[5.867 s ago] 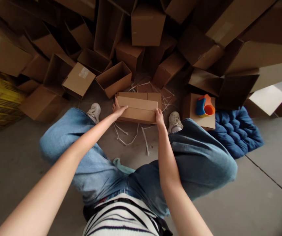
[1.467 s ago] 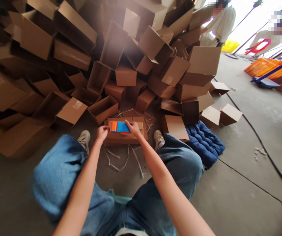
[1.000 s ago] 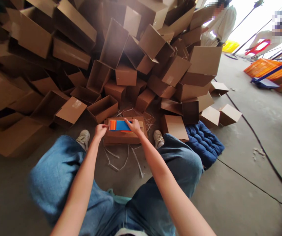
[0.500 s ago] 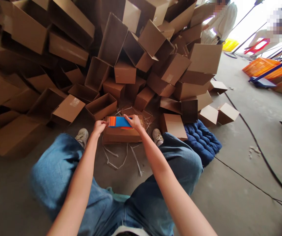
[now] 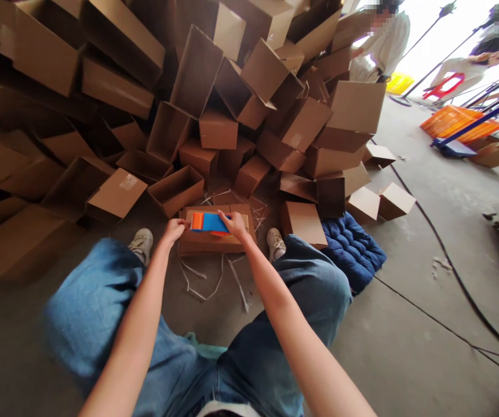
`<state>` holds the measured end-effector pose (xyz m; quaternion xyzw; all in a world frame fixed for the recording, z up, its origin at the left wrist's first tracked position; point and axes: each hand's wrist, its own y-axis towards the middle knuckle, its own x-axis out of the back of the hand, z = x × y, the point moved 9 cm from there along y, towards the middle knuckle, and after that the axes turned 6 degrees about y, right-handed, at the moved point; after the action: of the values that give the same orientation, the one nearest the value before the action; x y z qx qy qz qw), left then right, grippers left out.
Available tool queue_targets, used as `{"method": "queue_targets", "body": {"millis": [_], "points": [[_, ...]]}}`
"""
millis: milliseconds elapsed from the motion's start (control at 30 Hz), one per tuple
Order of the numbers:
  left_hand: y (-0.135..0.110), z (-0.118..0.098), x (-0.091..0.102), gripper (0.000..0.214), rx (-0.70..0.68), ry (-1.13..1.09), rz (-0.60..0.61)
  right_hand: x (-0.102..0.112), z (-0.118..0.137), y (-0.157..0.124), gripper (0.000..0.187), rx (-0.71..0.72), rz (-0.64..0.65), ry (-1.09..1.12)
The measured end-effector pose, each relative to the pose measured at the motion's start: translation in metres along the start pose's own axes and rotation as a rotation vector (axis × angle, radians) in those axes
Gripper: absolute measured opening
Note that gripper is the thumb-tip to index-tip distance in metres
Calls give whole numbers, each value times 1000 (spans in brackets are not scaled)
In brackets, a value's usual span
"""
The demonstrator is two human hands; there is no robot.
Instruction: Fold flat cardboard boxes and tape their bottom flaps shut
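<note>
My right hand (image 5: pixel 235 224) is wrapped round a blue and orange tape dispenser (image 5: pixel 214 222), held over a stack of flat cardboard (image 5: pixel 214 246) on the floor between my feet. The dispenser's orange end points left. Just off that end, my left hand (image 5: pixel 174 229) is closed in a pinch; what lies between its fingertips is too small to make out. White plastic straps (image 5: pixel 206 296) lie loose on the floor in front of the cardboard.
Many open cardboard boxes (image 5: pixel 218 133) are heaped ahead and to the left. On the right lie a navy cushion (image 5: pixel 353 252) and a black cable (image 5: pixel 438 240). Farther off are an orange crate (image 5: pixel 458 123), a blue trolley (image 5: pixel 455 147) and people, one in a light top (image 5: pixel 390 43).
Both hands and the dispenser have come slightly lower over the cardboard, the grips unchanged. The whole view has shifted a little, so the surroundings on the right appear farther left.
</note>
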<state>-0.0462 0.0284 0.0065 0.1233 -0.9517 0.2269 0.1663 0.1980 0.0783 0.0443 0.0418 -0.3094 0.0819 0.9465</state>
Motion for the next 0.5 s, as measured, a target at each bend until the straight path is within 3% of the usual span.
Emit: {"method": "queue_targets", "body": {"millis": [267,400,500], "points": [[0,-7,-7,14,-22,-53,-1,0,-15,9,72,-72,28,160],[-2,-21,-18,20,-49,-95,20,4,-39,10,66,-199,20,230],[-4,-34,-26,24,-53,-129,40,13,-52,12,66,-216,-20,202]]}}
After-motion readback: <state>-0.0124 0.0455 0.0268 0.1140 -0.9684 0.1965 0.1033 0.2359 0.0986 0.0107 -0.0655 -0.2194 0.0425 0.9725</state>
